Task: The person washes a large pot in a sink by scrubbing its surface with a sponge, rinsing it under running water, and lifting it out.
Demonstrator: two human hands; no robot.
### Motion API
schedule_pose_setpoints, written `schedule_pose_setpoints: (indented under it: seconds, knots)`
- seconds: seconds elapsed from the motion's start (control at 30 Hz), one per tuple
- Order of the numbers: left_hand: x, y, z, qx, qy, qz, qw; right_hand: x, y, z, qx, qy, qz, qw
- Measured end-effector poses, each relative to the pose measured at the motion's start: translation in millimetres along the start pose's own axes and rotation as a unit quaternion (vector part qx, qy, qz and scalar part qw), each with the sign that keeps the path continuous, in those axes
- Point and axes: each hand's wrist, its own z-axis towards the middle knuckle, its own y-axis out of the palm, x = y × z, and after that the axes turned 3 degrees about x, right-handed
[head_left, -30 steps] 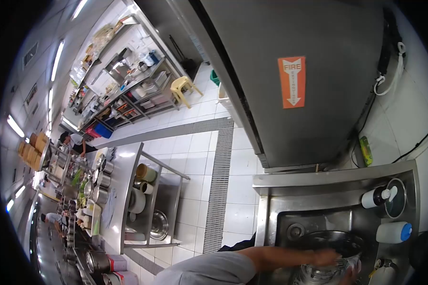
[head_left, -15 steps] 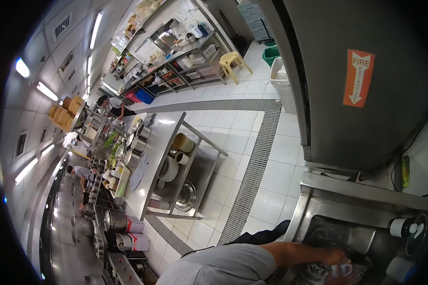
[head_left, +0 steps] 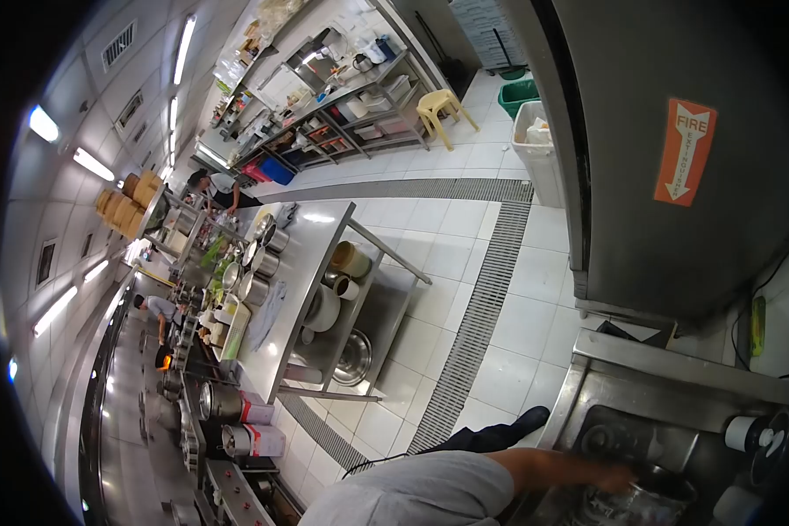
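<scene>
Left to right: grey cloth sleeve [head_left: 412, 489] trails left of the fingers. Left hand [head_left: 618, 479] at pot's rim, blurred; can't tell if fingers grip. Shiny round metal pot [head_left: 675, 484] just right of fingers, no clear long axis; right hand not visible. Smooth steel sink [head_left: 666, 368] around; cylindrical white-and-dark bottle [head_left: 740, 433] farther right.

White tiled floor [head_left: 530, 267]; yellow stool [head_left: 437, 103]; bright ceiling lights [head_left: 184, 50]

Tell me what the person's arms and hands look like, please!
The left arm has a plain, light grey short sleeve and is bare below it. The left hand is blurry, but no glove shows. The right hand can't be made out.
</scene>
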Motion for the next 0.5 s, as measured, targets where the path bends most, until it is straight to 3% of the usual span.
schedule_pose_setpoints:
  seconds: [0.1, 0.13, 0.17, 0.23, 0.27, 0.3, 0.37, 0.43, 0.5]
  knots:
    - [6, 4, 6, 0.039, -0.014, -0.007, 0.999, -17, 7, -7, 0.003, -0.037, -0.039, 0.999]
    - [17, -1, 4, 0.062, -0.024, -0.005, 0.998, -33, -4, -8, -0.107, 0.013, -0.038, 0.993]
    - [25, -10, 2, 0.062, -0.025, -0.005, 0.998, -29, 0, -8, -0.107, 0.012, -0.037, 0.993]
    - [99, -89, -16, -0.099, -0.223, -0.198, 0.949, -21, 12, -2, -0.119, -0.074, -0.069, 0.988]
    - [83, -72, -12, -0.099, -0.222, -0.193, 0.951, -31, 4, -1, -0.115, -0.073, -0.067, 0.988]
    - [56, -40, -4, -0.008, -0.127, -0.126, 0.984, -45, -9, -2, -0.094, -0.057, -0.073, 0.991]
    - [24, -13, 7, 0.087, -0.026, -0.052, 0.995, -54, -14, 2, -0.067, -0.043, -0.08, 0.994]
    - [20, -15, 10, 0.044, 0.038, 0.009, 0.998, -69, -19, 9, -0.078, -0.051, -0.113, 0.989]
    - [23, -21, 6, 0.031, 0.006, -0.032, 0.999, -76, -29, 14, -0.096, -0.048, -0.058, 0.993]
